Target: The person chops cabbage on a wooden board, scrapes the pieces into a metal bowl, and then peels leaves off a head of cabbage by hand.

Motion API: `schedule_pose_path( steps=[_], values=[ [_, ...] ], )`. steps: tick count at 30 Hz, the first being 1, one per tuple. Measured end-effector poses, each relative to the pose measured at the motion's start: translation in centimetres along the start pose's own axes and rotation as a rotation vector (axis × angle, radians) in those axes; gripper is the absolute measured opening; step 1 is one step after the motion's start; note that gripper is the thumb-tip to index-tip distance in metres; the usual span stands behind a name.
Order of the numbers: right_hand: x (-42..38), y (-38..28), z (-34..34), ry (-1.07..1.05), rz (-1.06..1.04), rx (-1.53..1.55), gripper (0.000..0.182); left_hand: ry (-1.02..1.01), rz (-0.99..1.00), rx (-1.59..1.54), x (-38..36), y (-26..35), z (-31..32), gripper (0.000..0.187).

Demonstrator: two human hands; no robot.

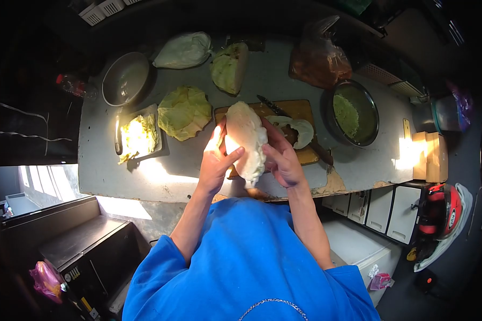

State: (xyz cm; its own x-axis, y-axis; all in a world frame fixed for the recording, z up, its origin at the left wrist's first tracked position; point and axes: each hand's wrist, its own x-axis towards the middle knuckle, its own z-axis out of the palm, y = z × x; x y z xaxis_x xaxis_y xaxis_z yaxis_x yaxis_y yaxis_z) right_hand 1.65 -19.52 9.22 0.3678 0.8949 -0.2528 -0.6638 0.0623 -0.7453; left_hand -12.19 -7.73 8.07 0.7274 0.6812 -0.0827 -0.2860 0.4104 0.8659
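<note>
Cabbage chunk (246,140) upright lengthwise between both hands, left hand (215,163) and right hand (281,159) fingers wrapped around it, above the cutting board (300,109)

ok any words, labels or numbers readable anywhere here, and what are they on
None can be read.
Yellow marks on the dark appliance at lower left: too small and blurred to read.
Red helmet at right: no legible lettering.
Pink packet by the white cabinet: print too blurred.
The cabbage piece held in the left hand and right hand, the cutting board and the metal bowls carry no text.
</note>
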Motion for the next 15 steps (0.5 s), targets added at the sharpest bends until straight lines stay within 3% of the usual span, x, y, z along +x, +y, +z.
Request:
schedule_pose_path(
  steps=[2,5,7,9,10,12,15],
  values=[
    [0.6,0.9,0.1,-0.048,-0.143,-0.274,0.072,-0.01,0.034,0.03,-0.2,0.1,0.1,0.097],
    [0.9,1.7,0.4,-0.042,-0.143,-0.42,0.071,0.007,-0.021,0.124,-0.1,0.2,0.4,0.103],
    [0.7,2.2,0.4,-0.005,-0.169,-0.442,0.061,0.1,-0.01,0.138,-0.4,0.1,0.6,0.101],
    [0.4,2.0,0.6,0.158,-0.232,-0.737,0.043,0.121,0.041,0.213,-0.2,-0.1,0.3,0.098],
    [0.3,1.8,0.9,0.154,-0.23,-0.737,0.043,0.136,0.09,0.292,-0.2,-0.2,0.2,0.095],
    [-0.1,0.9,1.7,0.22,-0.305,-0.914,0.026,0.137,0.065,0.302,-0.3,0.0,0.3,0.098],
    [-0.2,0.4,2.8,0.258,-0.405,-0.961,0.021,0.115,0.048,0.333,-0.1,-0.4,0.2,0.1]
  ],
)
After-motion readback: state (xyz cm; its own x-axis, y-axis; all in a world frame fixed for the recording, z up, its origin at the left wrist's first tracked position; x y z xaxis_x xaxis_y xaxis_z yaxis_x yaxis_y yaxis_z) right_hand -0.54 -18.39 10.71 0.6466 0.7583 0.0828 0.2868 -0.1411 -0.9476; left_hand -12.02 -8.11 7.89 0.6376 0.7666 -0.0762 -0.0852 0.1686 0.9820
